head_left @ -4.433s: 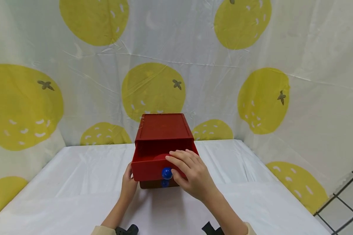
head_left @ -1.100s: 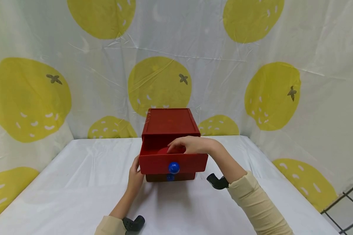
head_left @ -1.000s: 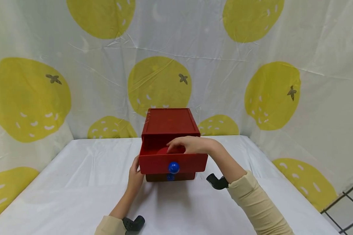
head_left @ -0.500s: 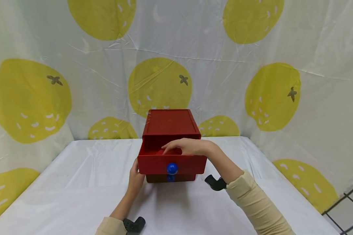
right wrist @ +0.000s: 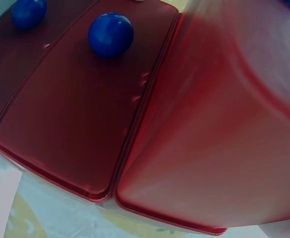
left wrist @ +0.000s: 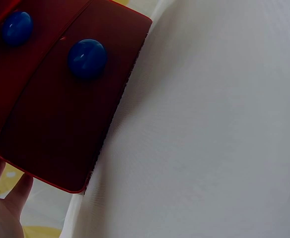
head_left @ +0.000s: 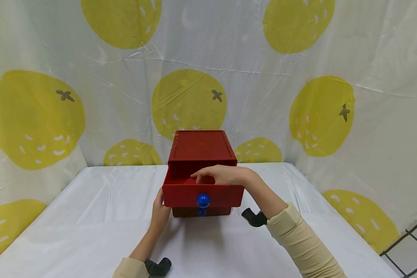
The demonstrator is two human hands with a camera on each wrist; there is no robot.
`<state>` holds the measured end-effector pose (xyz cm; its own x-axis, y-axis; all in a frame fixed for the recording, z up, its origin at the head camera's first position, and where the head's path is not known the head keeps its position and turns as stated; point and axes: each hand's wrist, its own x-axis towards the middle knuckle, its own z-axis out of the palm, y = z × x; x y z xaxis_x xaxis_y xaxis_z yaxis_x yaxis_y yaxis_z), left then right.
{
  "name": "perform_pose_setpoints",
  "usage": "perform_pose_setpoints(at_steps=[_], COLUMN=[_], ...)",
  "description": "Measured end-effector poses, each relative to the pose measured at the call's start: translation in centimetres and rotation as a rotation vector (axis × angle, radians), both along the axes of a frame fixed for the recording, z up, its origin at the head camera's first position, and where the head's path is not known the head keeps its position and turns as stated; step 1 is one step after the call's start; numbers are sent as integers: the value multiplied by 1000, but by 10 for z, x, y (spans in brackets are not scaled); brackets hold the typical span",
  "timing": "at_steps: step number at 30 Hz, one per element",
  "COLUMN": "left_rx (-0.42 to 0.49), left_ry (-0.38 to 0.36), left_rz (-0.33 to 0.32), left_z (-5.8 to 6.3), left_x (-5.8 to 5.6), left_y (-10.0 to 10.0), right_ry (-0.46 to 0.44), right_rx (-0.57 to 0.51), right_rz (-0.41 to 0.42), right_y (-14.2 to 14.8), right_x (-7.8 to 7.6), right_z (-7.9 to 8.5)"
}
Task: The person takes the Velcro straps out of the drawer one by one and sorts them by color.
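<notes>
A red plastic drawer box (head_left: 201, 144) stands on the white-covered table. Its top drawer (head_left: 180, 195), with a blue knob (head_left: 203, 200), is pulled out toward me. Inside it lies a red rounded thing (head_left: 190, 180), mostly covered, its kind unclear. My right hand (head_left: 222, 175) reaches over the drawer front, fingers bent down around that thing; their tips are partly hidden. The right wrist view shows drawer fronts but not that hand. Against the box's left side rests my left hand (head_left: 160, 210); in the left wrist view its straight fingers (left wrist: 21, 191) touch the red edge.
Lower drawers stay closed, each with a blue knob (right wrist: 110, 34). Behind the box hangs a white curtain (head_left: 250, 92) printed with yellow fruit. A black wire grid (head_left: 408, 239) shows at the lower right. Both wrists wear black camera mounts (head_left: 255, 217).
Over four seconds, my right hand has moved from beside the blue knob into the open drawer. Lately it shifted slightly left, covering more of the red thing. My left hand stays at the box's side.
</notes>
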<state>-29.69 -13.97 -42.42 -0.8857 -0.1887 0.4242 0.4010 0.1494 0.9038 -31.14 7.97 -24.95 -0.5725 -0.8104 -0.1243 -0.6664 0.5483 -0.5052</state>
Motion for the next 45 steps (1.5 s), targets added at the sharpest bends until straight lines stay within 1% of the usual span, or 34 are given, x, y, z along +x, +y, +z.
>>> perform_pose_setpoints(at_steps=[1,2,11,15,18,22,25,29,31,34,39,41,45], left_rx=[1,-2,-13,-14,-24,-4,20,16,21,20,41,48,34], left_ry=[-6,-1,41,40,62,58,23,6,3,10,-1,3,39], left_rz=[-1,2,13,11,14,3,-9,-11,-14,-21,-34,-34,-23], left_z=[0,-2,-1,0,8,18,23,25,24,20,4,-2,-4], left_x=[0,-2,-3,-2,5,15,19,21,20,17,5,0,-3], left_y=[0,-1,0,0,2,6,7,7,6,5,2,1,0], right_ry=[1,5,46,27,3,-12,-13,6,19,22,32,56,124], right_rx=[0,0,1,8,17,17,4,-10,-14,-16,-15,-15,-44], right_rz=[2,4,24,12,-13,-21,-7,7,6,-20,-73,-83,-69], right_y=[0,0,1,1,1,1,1,2,2,2,3,4,6], right_x=[0,0,1,2,3,4,4,3,3,4,4,4,3], right_z=[0,1,3,3,3,2,1,1,1,0,0,0,2])
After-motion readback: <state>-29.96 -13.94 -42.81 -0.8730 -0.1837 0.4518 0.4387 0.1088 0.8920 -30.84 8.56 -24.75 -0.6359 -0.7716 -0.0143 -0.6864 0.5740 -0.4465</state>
